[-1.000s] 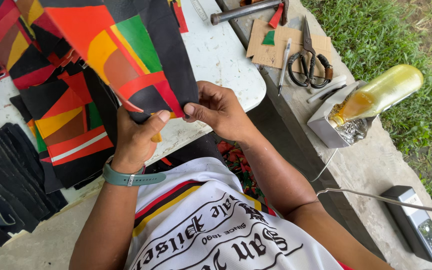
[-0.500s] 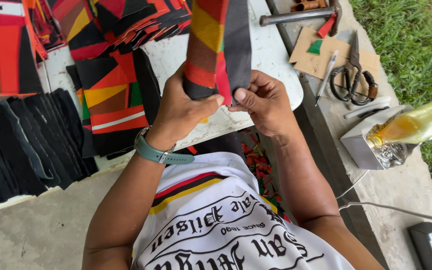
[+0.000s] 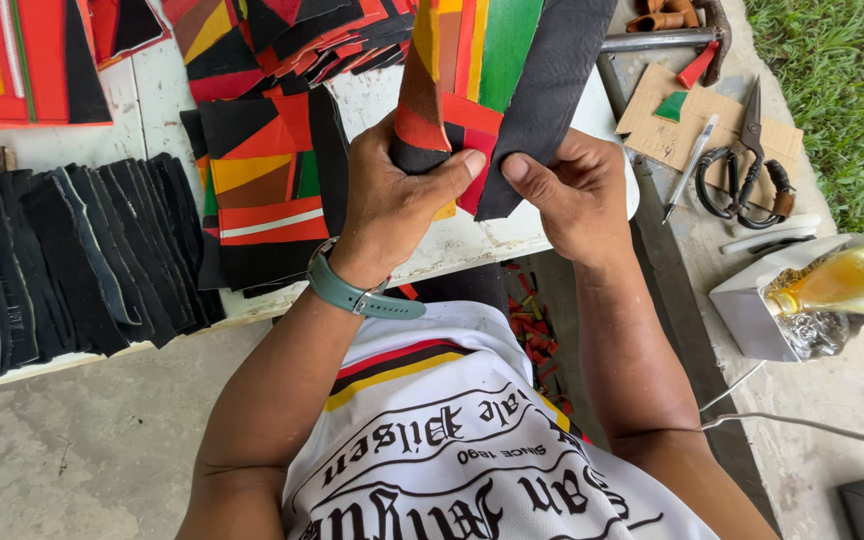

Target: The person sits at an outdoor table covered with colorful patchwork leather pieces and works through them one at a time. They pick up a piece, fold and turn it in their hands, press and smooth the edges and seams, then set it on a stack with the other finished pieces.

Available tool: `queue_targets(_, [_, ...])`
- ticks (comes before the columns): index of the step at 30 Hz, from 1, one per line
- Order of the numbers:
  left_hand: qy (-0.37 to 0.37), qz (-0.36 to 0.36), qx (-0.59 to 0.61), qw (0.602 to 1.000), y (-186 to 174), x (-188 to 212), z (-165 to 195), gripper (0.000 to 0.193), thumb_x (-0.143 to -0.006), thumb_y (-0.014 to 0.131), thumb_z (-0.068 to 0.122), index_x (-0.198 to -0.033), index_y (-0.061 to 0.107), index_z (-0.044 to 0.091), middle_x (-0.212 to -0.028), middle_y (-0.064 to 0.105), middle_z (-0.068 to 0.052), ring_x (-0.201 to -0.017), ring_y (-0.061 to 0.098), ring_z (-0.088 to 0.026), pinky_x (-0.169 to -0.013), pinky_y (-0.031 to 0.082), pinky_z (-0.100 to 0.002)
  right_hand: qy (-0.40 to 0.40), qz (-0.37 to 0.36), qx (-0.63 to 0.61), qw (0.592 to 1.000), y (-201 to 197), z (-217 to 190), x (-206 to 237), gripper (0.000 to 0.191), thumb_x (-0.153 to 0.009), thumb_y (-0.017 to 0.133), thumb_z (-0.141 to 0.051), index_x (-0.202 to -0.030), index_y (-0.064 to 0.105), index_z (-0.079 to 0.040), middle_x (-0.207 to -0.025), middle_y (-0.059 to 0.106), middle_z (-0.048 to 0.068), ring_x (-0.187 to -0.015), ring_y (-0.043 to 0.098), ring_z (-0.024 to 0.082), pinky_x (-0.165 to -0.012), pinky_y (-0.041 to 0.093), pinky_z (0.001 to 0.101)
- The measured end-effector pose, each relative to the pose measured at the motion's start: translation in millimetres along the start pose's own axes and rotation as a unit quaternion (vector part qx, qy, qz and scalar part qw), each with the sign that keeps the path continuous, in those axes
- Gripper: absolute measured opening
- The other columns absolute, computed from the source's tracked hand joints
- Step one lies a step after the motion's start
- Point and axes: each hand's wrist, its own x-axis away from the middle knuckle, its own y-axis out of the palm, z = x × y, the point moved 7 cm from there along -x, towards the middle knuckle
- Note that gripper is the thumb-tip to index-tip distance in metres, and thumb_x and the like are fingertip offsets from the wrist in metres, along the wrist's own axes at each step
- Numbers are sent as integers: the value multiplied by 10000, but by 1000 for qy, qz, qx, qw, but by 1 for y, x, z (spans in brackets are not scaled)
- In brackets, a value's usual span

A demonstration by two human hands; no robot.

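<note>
Beside the scissors [image 3: 742, 175], both hands [image 3: 402, 195] [image 3: 567, 195] pinch patchwork piece [image 3: 482, 70]

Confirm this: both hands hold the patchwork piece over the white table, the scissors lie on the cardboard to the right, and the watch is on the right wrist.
Not quite. In the head view the green watch is on the left wrist. The rest holds: the left hand and right hand hold the patchwork piece over the white table, scissors on the cardboard.

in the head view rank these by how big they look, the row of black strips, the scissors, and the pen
1. row of black strips, largest
2. scissors
3. pen, smallest; about as long as the scissors, but much thinner
</note>
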Motion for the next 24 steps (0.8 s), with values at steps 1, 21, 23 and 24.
queue_targets(1, [-10, -6, 32, 999, 2, 0, -3, 190, -903, 796, 114, -1012, 685, 5, -856, 671, 16, -765, 605, -52, -721, 544, -247, -2, 6, 15, 1000, 0, -1, 0, 194, -1030, 719, -11, -1212, 712, 55, -1163, 756, 131, -1005, 701, 130, -963, 572, 304])
queue_targets(21, [-14, 34, 27, 999, 0, 3, -12, 227, -890, 806, 67, -1068, 690, -15, -921, 715, 2, -820, 659, -45, -773, 581, -233, 8, 4, -39, 999, 3, 13, -3, 198, -1016, 730, -29, -1192, 715, 61, -1145, 757, 137, -1000, 707, 145, -950, 583, 307])
queue_targets(23, [-14, 23, 56, 998, 0, 3, -11, 220, -894, 799, 63, -1069, 693, -16, -916, 704, 5, -811, 637, -45, -769, 568, -233, 13, -8, -83, 996, 5, 13, -4, 217, -999, 736, -33, -1196, 709, 53, -1167, 756, 127, -1033, 716, 147, -989, 585, 313])
queue_targets(24, [-18, 19, 63, 998, 1, 3, -12, 214, -896, 798, 67, -1063, 693, -16, -904, 696, 8, -803, 633, -46, -762, 565, -233, 19, -7, -95, 995, 5, 13, -5, 213, -990, 736, -29, -1186, 711, 53, -1155, 759, 126, -1021, 721, 148, -976, 590, 315])
